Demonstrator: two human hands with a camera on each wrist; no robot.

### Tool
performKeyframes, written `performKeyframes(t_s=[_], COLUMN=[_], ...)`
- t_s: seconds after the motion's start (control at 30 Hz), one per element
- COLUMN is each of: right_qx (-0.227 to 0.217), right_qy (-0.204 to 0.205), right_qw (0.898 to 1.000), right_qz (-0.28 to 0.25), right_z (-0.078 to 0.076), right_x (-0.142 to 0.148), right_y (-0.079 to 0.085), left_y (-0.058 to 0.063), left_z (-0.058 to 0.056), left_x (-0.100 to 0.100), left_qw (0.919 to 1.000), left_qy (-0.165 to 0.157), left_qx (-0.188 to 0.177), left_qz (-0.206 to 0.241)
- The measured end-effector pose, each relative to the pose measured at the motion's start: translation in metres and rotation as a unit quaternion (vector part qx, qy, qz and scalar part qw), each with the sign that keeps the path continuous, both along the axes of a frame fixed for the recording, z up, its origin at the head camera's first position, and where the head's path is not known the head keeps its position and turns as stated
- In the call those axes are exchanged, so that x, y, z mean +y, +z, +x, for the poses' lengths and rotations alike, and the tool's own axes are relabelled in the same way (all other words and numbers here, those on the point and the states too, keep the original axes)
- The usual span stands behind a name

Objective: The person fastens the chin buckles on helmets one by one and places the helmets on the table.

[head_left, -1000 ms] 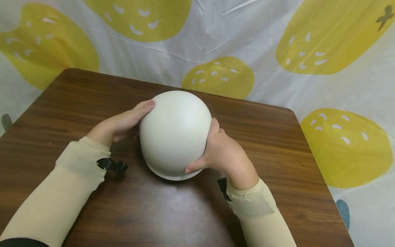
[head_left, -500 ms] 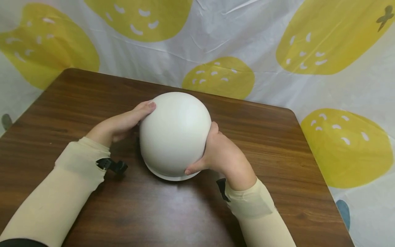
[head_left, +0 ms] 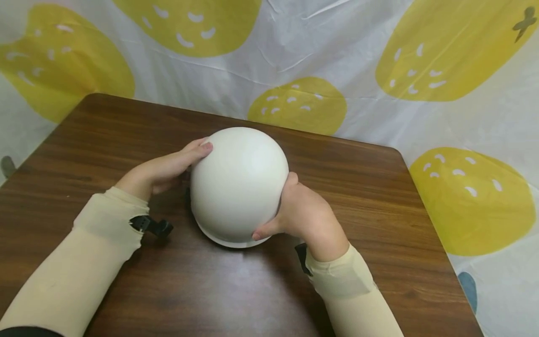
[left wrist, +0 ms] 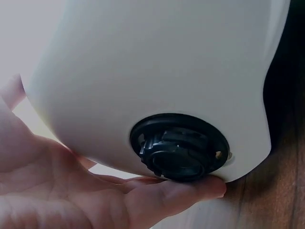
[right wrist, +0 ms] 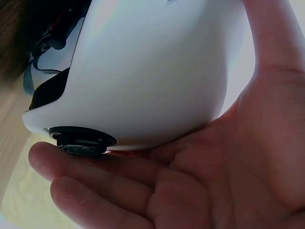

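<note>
A smooth white helmet (head_left: 240, 187) is held dome up over the middle of the wooden table. My left hand (head_left: 172, 166) grips its left side, thumb on the upper shell, and my right hand (head_left: 305, 213) grips the right side, thumb low on the near face. The left wrist view shows a black round knob (left wrist: 176, 150) on the shell with fingers beneath it. A matching black fitting (right wrist: 82, 142) sits above the fingers in the right wrist view. Dark straps (right wrist: 52, 40) hang at the helmet's open underside. Whether its rim touches the table cannot be made out.
The dark brown wooden table (head_left: 370, 187) has rounded far corners. Behind it hangs a white cloth (head_left: 294, 51) printed with yellow fruit shapes. Black wrist mounts (head_left: 153, 227) stick out from the cream sleeves (head_left: 345, 281).
The helmet's top has sunk slightly in the head view, its dome tilting a little. My right hand has shifted slightly down with it. The left hand has barely moved.
</note>
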State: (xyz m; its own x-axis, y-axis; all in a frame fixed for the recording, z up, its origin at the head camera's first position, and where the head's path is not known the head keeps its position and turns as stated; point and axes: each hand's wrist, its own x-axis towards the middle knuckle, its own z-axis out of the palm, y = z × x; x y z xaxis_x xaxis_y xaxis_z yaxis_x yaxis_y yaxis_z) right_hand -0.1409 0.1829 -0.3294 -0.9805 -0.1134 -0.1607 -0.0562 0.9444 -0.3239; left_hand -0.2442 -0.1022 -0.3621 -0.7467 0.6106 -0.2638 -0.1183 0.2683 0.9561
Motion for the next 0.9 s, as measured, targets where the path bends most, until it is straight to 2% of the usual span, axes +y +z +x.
performKeyframes(t_s=[0.37,0.67,0.9], right_qx=[-0.008,-0.009,-0.013], right_qy=[-0.001,0.020,0.027], right_qw=[1.000,1.000,1.000], right_qz=[0.020,-0.004,0.008], right_z=[-0.0007,-0.0050,-0.0083], right_x=[0.0002,0.0038,0.0056], right_y=[-0.0007,-0.0030,-0.0066], left_y=[-0.0001,0.0012,0.0008], left_z=[-0.0013,0.0002,-0.0001], left_x=[0.0006,0.0011,0.0022], left_qw=[1.0000,0.9998,0.9996], left_qy=[0.004,0.011,0.016], left_qx=[0.004,0.003,0.011], left_qz=[-0.007,-0.015,-0.018])
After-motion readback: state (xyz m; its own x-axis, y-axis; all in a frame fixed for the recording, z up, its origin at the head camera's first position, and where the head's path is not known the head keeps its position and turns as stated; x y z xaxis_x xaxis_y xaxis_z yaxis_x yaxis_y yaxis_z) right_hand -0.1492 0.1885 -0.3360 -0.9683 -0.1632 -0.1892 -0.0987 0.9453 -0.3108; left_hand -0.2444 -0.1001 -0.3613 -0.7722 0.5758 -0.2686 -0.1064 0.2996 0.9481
